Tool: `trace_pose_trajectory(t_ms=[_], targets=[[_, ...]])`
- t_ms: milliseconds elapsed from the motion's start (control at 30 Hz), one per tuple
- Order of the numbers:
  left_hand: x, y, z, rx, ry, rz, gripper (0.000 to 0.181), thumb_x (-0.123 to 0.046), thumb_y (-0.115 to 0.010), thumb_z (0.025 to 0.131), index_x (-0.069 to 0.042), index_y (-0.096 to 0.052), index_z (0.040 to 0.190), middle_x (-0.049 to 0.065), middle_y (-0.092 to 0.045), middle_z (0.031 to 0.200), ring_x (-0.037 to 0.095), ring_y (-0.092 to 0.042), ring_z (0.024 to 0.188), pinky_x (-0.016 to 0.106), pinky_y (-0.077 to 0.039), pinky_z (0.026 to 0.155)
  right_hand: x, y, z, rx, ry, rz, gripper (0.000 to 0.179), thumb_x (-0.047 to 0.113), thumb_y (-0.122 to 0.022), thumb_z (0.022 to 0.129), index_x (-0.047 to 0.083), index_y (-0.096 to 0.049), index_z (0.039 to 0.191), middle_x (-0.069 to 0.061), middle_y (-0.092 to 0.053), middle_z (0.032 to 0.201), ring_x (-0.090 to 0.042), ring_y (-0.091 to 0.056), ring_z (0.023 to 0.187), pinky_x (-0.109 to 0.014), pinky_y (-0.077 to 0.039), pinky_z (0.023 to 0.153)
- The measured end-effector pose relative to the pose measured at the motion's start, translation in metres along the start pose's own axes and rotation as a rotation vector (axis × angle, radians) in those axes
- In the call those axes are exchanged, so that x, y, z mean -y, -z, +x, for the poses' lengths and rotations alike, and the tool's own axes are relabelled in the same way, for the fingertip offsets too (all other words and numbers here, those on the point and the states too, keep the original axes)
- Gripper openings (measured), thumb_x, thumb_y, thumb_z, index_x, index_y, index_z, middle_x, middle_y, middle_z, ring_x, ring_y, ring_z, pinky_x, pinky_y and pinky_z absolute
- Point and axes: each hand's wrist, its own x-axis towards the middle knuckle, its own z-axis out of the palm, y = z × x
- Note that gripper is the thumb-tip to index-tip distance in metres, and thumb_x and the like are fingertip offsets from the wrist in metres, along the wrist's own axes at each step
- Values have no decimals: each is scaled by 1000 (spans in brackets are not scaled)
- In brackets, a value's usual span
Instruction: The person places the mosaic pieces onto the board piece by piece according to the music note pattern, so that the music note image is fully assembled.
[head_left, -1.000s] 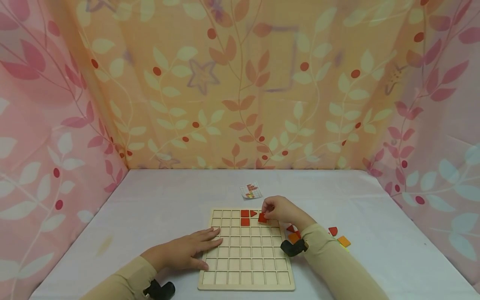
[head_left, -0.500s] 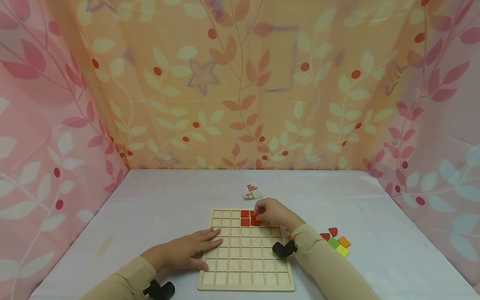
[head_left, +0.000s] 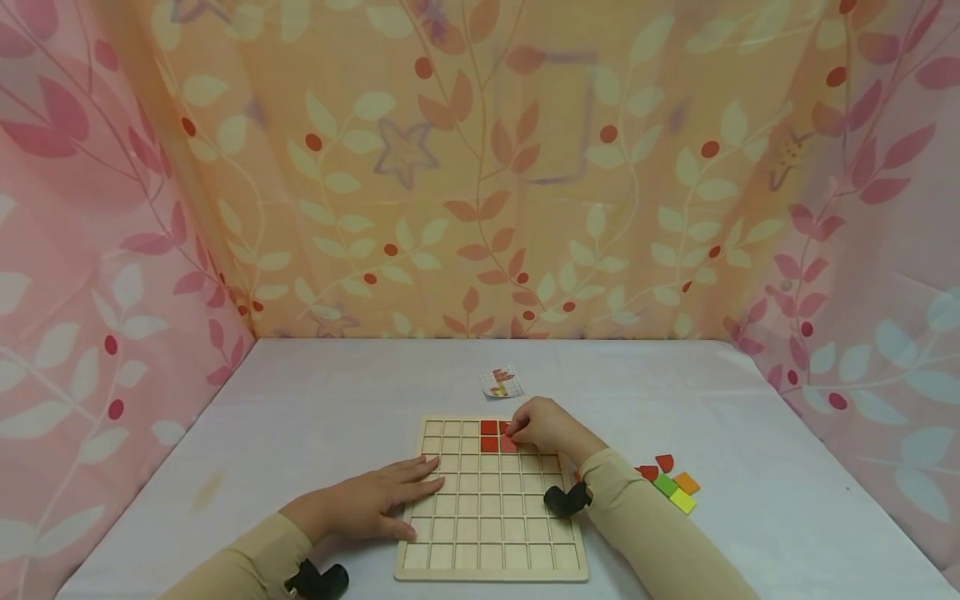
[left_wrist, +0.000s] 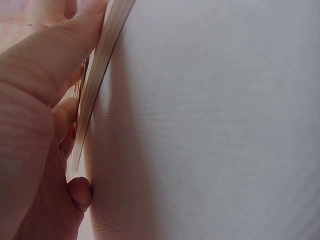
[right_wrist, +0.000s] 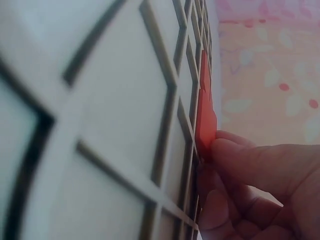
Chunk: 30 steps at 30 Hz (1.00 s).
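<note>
A pale wooden grid board [head_left: 491,557] lies in front of me in the head view. My left hand [head_left: 367,500] rests on its left edge, fingers spread and straight. With finger and thumb, my right hand [head_left: 553,427] pinches a red square tile [head_left: 508,446] at a second-row cell. In the right wrist view that tile [right_wrist: 205,125] stands slightly proud of the grid lines. Two red square tiles, one above the other [head_left: 489,427], sit in cells just left of it. Behind it, another red piece [head_left: 505,427] is partly hidden by my fingers.
A small printed card [head_left: 501,382] with a coloured picture lies beyond the board. Right of my right sleeve are red pieces [head_left: 664,462], a green tile [head_left: 665,484], an orange tile [head_left: 687,482] and a yellow tile [head_left: 683,501]. Patterned cloth [head_left: 480,208] encloses the table.
My right hand has moved left with the red square tile and brought it down to the cell beside the lower red square. My left hand has stayed in place.
</note>
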Motion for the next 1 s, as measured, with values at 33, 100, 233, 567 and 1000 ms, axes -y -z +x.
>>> trace_pose_trajectory(t_ms=[33,100,233,567,1000], targets=[[0,0,0,-1,-2,0,74,-61,-46,84,-28,-22,146,1,-12,153,28,-12,139,51,-24,104,0,0,0,-2,-6,-5,7,9,-71,79,13,-73,74,6,-64,73,-10,-50,69,-26,-42,66],[-1,0,0,-2,-8,3,74,-60,-46,84,-27,-22,146,2,-13,153,28,-13,139,50,-25,104,0,-1,0,-9,-7,-15,8,9,-71,78,14,-73,72,7,-64,73,-10,-51,70,-26,-43,67],[-2,1,0,-4,-9,0,74,-59,-47,84,-26,-23,146,3,-13,153,29,-13,139,51,-25,103,0,-1,-1,-12,7,-16,10,9,-72,78,14,-72,69,7,-63,68,-11,-49,67,-26,-41,64],[-1,-1,0,-8,-11,4,74,-60,-46,84,-27,-22,146,3,-13,153,28,-13,139,51,-25,104,-6,8,-5,48,1,35,4,9,-70,79,12,-71,80,6,-64,76,-14,-51,74,-31,-44,71],[-1,1,-1,0,-9,2,74,-60,-46,84,-27,-22,146,3,-13,153,28,-12,139,50,-24,104,-32,37,-16,7,-114,33,4,10,-70,80,13,-70,83,2,-62,77,-16,-53,73,-30,-44,68]])
